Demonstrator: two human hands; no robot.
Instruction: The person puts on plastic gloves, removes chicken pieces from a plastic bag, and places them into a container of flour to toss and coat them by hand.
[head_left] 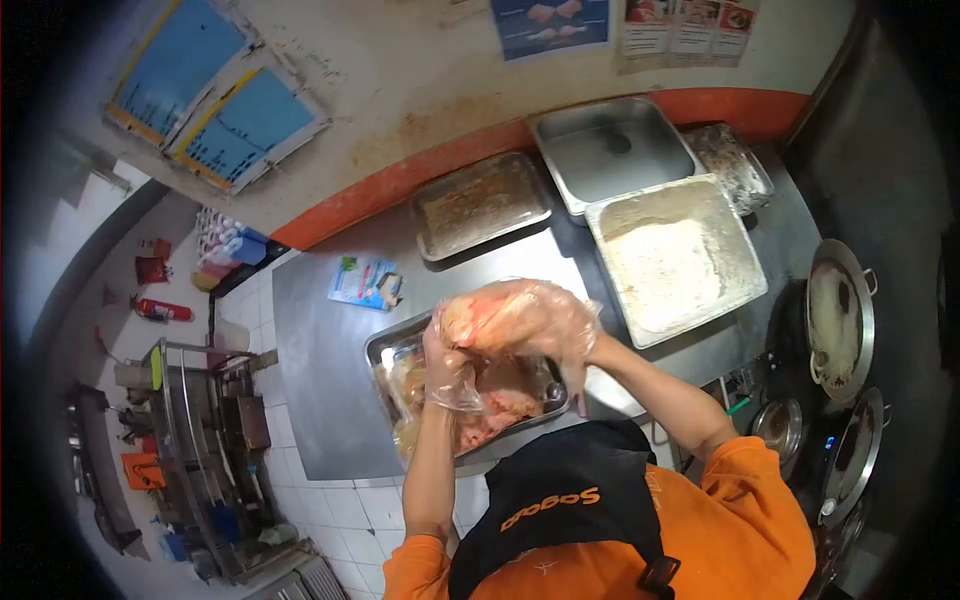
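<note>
Above a metal tray (pixel 374 350), a clear plastic bag (pixel 515 310) full of pale pink raw meat, which looks like chicken, is lifted and tilted. My left hand (pixel 447 360) is closed around the bag's left end, with loose plastic hanging about the wrist. On the other side my right hand (pixel 578 345) grips the bag's right end, its fingers partly covered by the plastic. Raw meat pieces (pixel 500 415) lie in the tray below the bag. The bag and my hands hide part of the tray.
A pan of white flour (pixel 670 260) stands right of the bag, with an empty deep steel pan (pixel 615 150) behind it. A shallow tray (pixel 480 205) and a blue-white packet (pixel 365 283) lie on the steel table (pixel 320 400). Large woks (pixel 840 320) stand at the right.
</note>
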